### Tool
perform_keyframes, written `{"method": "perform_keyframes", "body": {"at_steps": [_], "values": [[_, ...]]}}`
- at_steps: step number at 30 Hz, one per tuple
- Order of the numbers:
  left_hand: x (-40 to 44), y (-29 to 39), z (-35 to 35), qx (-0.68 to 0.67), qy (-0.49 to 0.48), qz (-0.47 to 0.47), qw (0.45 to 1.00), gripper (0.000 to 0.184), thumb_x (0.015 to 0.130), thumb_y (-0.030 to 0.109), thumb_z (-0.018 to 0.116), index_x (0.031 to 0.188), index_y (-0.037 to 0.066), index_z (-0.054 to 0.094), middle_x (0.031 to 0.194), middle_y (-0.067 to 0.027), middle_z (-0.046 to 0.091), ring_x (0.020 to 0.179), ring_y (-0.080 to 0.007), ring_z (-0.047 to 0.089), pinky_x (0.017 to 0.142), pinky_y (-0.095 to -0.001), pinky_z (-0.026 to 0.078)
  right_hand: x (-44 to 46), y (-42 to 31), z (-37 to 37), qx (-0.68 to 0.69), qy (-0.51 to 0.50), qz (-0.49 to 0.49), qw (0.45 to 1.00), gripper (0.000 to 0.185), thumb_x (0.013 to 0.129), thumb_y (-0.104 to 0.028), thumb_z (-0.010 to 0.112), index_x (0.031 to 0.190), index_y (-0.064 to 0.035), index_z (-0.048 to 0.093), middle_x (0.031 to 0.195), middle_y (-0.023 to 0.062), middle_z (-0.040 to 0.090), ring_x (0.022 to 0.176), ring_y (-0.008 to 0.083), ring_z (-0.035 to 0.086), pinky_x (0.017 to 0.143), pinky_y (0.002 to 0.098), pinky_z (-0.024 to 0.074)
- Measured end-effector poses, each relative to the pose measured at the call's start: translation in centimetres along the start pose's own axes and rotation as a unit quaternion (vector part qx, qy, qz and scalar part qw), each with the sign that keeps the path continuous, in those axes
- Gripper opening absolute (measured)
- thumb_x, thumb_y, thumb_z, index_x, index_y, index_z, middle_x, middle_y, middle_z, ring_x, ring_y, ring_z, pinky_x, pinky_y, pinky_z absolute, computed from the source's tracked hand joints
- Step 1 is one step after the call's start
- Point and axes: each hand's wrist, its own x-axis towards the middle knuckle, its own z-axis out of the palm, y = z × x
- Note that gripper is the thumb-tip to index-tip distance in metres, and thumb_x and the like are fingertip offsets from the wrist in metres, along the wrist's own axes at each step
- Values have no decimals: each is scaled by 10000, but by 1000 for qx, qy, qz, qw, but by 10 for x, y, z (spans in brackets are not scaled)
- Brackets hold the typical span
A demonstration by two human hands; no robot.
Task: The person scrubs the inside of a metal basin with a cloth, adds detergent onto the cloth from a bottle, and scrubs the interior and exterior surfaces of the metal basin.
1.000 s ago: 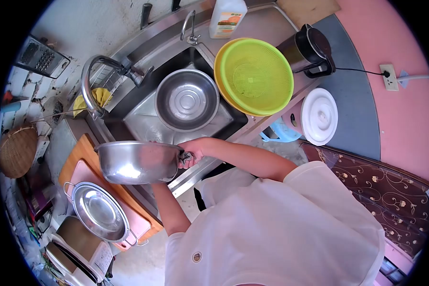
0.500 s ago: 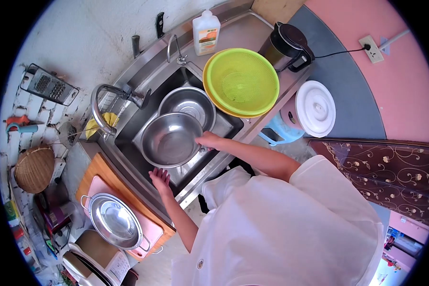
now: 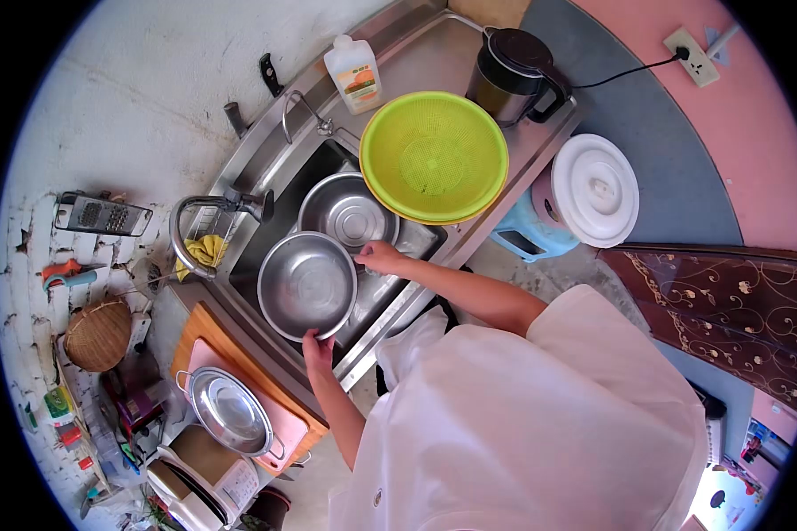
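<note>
A shiny metal basin (image 3: 307, 285) is held over the sink (image 3: 248, 257), near its left end. My left hand (image 3: 318, 352) grips the near rim, thumb at the edge, other fingers partly hidden underneath. On the right side of the rim, my right hand (image 3: 380, 257) is closed with its fingertips at the edge. Behind, a second metal basin (image 3: 349, 211) sits in the sink, partly overlapped by the first. The curved faucet (image 3: 181, 232) stands at the left, its spout end beside the held basin.
A green colander (image 3: 434, 157) rests at the sink's right, near a white bottle (image 3: 354, 75) and a dark electric kettle (image 3: 520, 78). Left of me, a two-handled metal pan (image 3: 230, 411) lies on a pink cutting board (image 3: 288, 434). A white-lidded bucket (image 3: 596, 190) stands right.
My left hand has come up from beside the basin and taken hold of its near rim. The held basin has shifted slightly toward me. The whole view has also turned a little.
</note>
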Motion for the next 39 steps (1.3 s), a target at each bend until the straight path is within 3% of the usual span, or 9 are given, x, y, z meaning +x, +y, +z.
{"method": "perform_keyframes", "body": {"at_steps": [8, 12, 17, 19, 23, 29, 33, 36, 39], "values": [[-17, -26, 41, -76, 38, 61, 995, 393, 792, 6, 382, 1170, -100, 390, 1172, -186, 491, 1021, -343, 544, 846, -448, 519, -10, -5, -47, 185, 0, 141, 973, 413, 681, -94, 698, 1032, -57, 483, 838, 66, 504, 594, 119, 491, 457, 245, 425], [-31, -31, 39, 41, 154, 171, 972, 460, 815, 54, 419, 1274, 66, 382, 1161, -143, 501, 1010, -264, 558, 678, -380, 549, 7, 14, -45, 175, -79, 105, 976, 382, 695, -52, 647, 1039, -59, 480, 751, 59, 514, 517, 132, 490, 445, 259, 434], [-94, -14, 72, 356, 331, 346, 802, 529, 770, 36, 478, 1270, -44, 327, 1135, -268, 530, 1021, -415, 538, 902, -421, 400, 43, 32, -33, -207, -78, 87, 971, 247, 709, -74, 591, 951, -31, 568, 864, 174, 623, 807, 299, 626, 688, 373, 499], [-106, -12, 84, 479, 392, 328, 714, 570, 766, 20, 489, 1297, -27, 290, 1142, -302, 509, 1037, -453, 505, 879, -467, 405, 42, 38, -31, -257, -13, -112, 960, 245, 711, -89, 571, 943, -13, 588, 973, 207, 613, 950, 335, 588, 795, 403, 468], [-110, -14, 85, 491, 389, 331, 706, 609, 757, -10, 483, 1320, -3, 250, 1183, -315, 472, 1038, -466, 492, 875, -494, 398, 60, 49, -23, -334, -7, -42, 942, 313, 690, -146, 629, 961, 3, 586, 900, 201, 623, 867, 333, 616, 741, 401, 488], [-66, -23, 53, 418, 337, 308, 785, 558, 789, 30, 466, 1317, -16, 290, 1097, -306, 540, 1016, -447, 524, 876, -452, 404, -10, -39, -41, -59, -119, 51, 990, 316, 733, -231, 672, 942, -19, 565, 720, 92, 601, 620, 178, 572, 581, 292, 469], [-41, -31, 43, 368, 277, 319, 828, 523, 798, 41, 457, 1301, -21, 329, 1067, -292, 564, 1022, -418, 540, 882, -423, 404, -32, -38, -43, -78, -38, -164, 983, 174, 801, -200, 613, 880, -46, 603, 713, 7, 589, 600, 97, 525, 530, 252, 422], [-12, -40, 32, 279, 209, 325, 879, 489, 779, 12, 454, 1260, -46, 386, 1148, -256, 538, 1104, -367, 511, 933, -382, 376, -68, -68, -54, 244, 12, 96, 965, 198, 820, -295, 592, 912, -122, 619, 772, -30, 591, 621, 87, 502, 486, 236, 386], [8, -50, 24, 238, 189, 295, 906, 478, 781, 10, 457, 1248, -66, 391, 1201, -251, 507, 1134, -365, 487, 964, -366, 351, -64, -42, -69, 372, 28, 148, 916, 192, 825, -300, 597, 931, -140, 603, 718, -35, 556, 586, 78, 478, 456, 214, 355]]}}
